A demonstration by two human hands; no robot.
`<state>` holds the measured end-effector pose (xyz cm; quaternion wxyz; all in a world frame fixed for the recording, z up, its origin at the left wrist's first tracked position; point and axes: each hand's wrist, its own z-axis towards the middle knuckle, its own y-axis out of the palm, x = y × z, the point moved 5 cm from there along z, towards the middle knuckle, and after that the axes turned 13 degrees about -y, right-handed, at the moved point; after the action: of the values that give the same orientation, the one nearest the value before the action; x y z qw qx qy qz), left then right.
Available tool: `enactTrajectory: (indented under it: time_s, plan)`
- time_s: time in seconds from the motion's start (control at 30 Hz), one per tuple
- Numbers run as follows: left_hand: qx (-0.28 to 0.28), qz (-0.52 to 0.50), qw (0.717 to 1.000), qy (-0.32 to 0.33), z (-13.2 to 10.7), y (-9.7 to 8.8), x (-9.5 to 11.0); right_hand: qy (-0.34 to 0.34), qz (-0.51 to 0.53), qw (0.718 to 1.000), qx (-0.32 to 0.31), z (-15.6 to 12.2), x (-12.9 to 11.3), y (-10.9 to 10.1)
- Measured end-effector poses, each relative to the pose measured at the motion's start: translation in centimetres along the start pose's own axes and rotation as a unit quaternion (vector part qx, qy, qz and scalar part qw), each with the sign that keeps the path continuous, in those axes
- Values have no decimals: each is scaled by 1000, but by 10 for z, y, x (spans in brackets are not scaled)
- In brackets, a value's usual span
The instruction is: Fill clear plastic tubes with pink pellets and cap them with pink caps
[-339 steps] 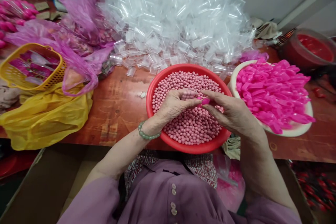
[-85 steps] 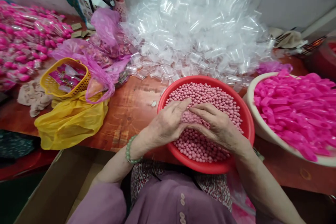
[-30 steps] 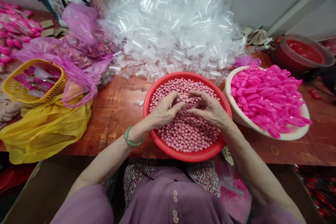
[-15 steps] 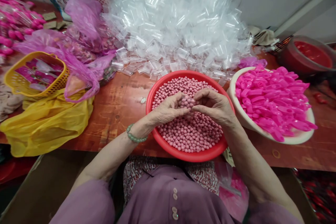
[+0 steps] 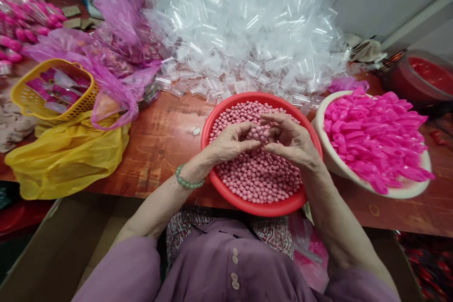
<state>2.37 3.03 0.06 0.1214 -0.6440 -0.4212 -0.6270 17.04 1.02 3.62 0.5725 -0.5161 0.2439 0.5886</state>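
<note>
My left hand [image 5: 231, 144] pinches a small clear plastic container [image 5: 259, 133] filled with pink beads, between thumb and fingers. Close by its right end, my right hand [image 5: 293, 142] has its thumb and fingers apart, with nothing visible between them. Both hands are above a red basin [image 5: 260, 210], which holds a heap of loose round pink beads [image 5: 258, 185]. Part of the container is hidden behind the left fingers.
Behind the basin rises a large pile of clear plastic containers [image 5: 247, 33]. To the right, a white basin [image 5: 406, 192] holds bright pink plastic pieces [image 5: 375, 137]. A yellow basket [image 5: 79, 104], yellow bag [image 5: 71, 160] and purple plastic bags [image 5: 120, 23] lie left.
My right thumb and fingers have spread and drawn off the container's right end. My left hand still grips the bead-filled container. The whole view has shifted slightly.
</note>
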Motion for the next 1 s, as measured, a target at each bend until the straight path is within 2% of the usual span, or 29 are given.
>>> enactTrajectory:
  time_s: [0.17,0.33,0.43,0.63,0.8,1.0]
  plan:
    - [-21,-18,1000,-5,-1,-1,0,-49,-78,995,-27,-4,-2,0]
    - [-16,-35,999,13,-1,-5,2,-62,-87,993,-45,-5,-2,2]
    - [-25,-29,999,15,0,-5,2,-82,-78,993,-39,-5,-3,4]
    - [-22,9,1000,0,1,-5,0,-62,-68,995,-29,-4,2,5]
    - [-52,20,998,11,-1,-1,4,-72,-66,995,-23,-1,-1,6]
    - [-55,35,998,-1,1,-2,2,-102,-71,992,11,2,-5,4]
